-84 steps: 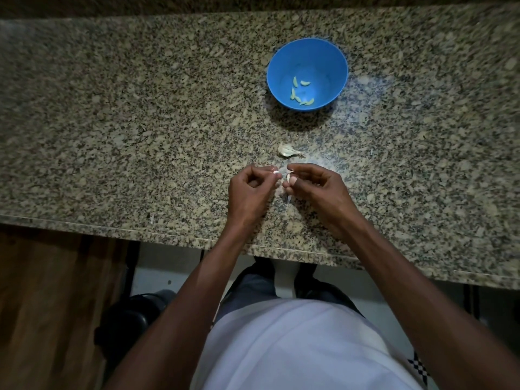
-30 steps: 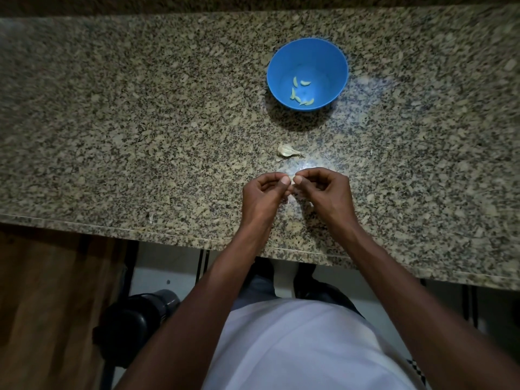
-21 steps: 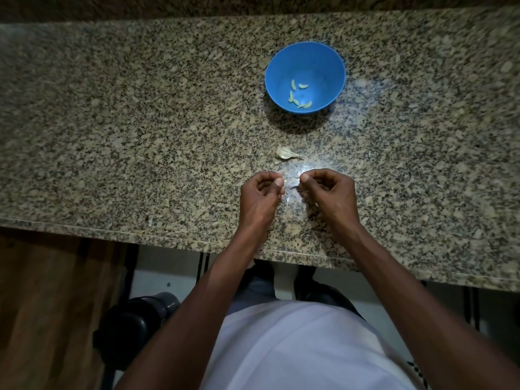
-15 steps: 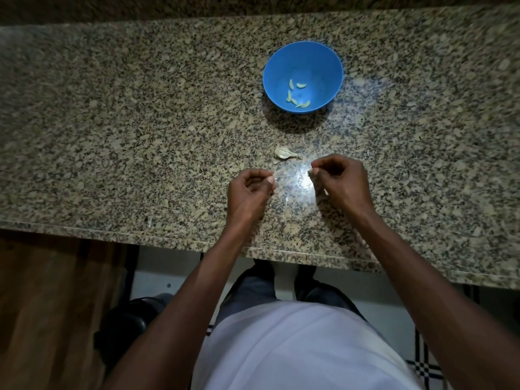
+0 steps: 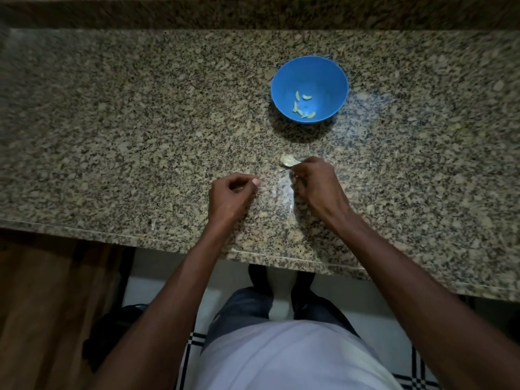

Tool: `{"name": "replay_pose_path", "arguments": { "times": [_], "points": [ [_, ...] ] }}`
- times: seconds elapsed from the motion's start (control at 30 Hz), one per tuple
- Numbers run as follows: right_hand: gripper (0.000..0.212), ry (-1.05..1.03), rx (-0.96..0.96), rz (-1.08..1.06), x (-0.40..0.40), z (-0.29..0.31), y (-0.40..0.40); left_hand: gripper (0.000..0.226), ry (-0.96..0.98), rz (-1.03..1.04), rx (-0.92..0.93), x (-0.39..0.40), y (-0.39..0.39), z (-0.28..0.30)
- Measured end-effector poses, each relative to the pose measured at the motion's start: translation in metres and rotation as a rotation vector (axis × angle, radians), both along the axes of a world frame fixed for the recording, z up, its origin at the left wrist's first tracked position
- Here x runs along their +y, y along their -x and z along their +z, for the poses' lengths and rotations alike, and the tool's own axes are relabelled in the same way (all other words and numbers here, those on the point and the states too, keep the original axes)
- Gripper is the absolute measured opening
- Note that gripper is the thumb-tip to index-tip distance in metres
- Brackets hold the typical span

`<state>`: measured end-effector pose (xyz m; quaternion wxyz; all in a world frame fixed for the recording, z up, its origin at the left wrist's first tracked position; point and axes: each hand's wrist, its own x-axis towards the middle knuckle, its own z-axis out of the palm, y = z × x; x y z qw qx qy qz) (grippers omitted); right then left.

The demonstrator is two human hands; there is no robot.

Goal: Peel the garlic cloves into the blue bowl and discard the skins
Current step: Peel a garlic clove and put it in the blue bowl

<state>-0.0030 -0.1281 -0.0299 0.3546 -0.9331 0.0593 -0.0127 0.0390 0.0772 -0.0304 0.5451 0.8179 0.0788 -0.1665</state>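
Observation:
The blue bowl [image 5: 333, 77] stands on the far side of the granite counter and holds several peeled pale cloves [image 5: 302, 106]. A pale garlic piece with papery skin [image 5: 287, 159] lies on the counter in front of the bowl. My right hand [image 5: 318, 187] is right beside it, fingers curled, pinching a thin strip of skin [image 5: 285, 170] at its tips. My left hand [image 5: 232, 195] is apart to the left, thumb pressed against curled fingers round a small garlic clove that is mostly hidden.
The speckled granite counter [image 5: 112, 122] runs the full width, with a raised back edge [image 5: 253, 12] and its front edge near my body. Below at the left are a wooden cabinet front [image 5: 42, 305] and a dark object [image 5: 109, 333] on the floor.
My hands, joined over the clove a second ago, have pulled apart. The right hand moved forward to the garlic piece by the bowl; the left drifted left.

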Motion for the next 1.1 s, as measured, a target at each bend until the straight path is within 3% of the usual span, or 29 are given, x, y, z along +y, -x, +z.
{"name": "replay_pose_path", "arguments": {
  "times": [0.33, 0.6, 0.67, 0.77, 0.83, 0.97, 1.1],
  "points": [
    [0.019, 0.212, 0.059, 0.031, 0.043, -0.01, -0.021, 0.007, 0.01, -0.054, -0.005, 0.022, -0.01, -0.009],
    [0.03, 0.187, 0.123, 0.288, 0.051, 0.011, 0.046, 0.013, -0.058, -0.191, -0.113, 0.03, -0.01, -0.011],
    [0.039, 0.113, 0.138, 0.168, 0.043, 0.018, 0.043, 0.012, -0.089, -0.237, -0.151, 0.028, -0.011, -0.012],
    [0.033, 0.062, 0.086, -0.088, 0.027, 0.016, 0.026, 0.009, -0.192, -0.307, -0.246, 0.027, -0.013, -0.016],
    [0.03, 0.105, 0.106, -0.126, 0.021, 0.005, 0.013, 0.008, -0.267, -0.376, -0.309, 0.027, -0.015, -0.018],
    [0.028, 0.111, 0.178, 0.005, 0.044, -0.004, 0.014, 0.01, -0.319, -0.478, -0.363, 0.024, -0.017, -0.02],
    [0.037, 0.124, 0.127, 0.128, 0.059, 0.003, 0.05, 0.011, -0.275, -0.527, -0.399, 0.026, -0.015, -0.019]
  ]
}}
